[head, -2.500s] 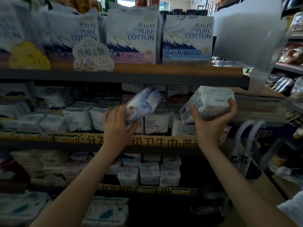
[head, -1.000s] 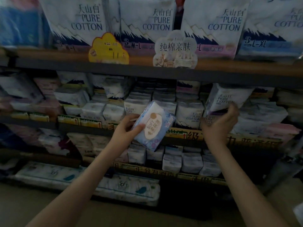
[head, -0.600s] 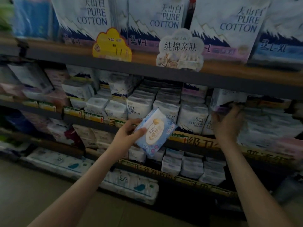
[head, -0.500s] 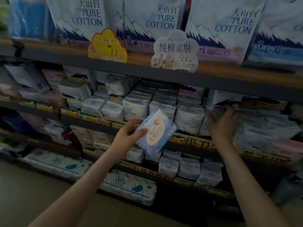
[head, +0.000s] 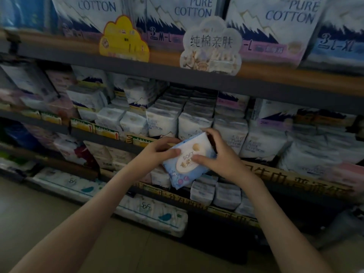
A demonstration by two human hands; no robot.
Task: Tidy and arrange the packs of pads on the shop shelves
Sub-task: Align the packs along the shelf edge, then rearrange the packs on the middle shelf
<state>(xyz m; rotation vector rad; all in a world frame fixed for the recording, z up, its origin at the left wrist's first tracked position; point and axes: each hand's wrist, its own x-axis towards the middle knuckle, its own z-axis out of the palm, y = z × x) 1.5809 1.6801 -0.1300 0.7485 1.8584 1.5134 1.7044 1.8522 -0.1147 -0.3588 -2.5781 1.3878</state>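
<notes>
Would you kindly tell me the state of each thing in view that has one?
blue SOFT pack: tilted, held in both hands.
left hand: grips its left edge.
right hand: grips its right side.
white packs: upright in rows on middle shelf.
large bags: upright on top shelf.

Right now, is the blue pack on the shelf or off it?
Off it: the left hand and right hand both grip the blue pack in front of the shelves.
</notes>
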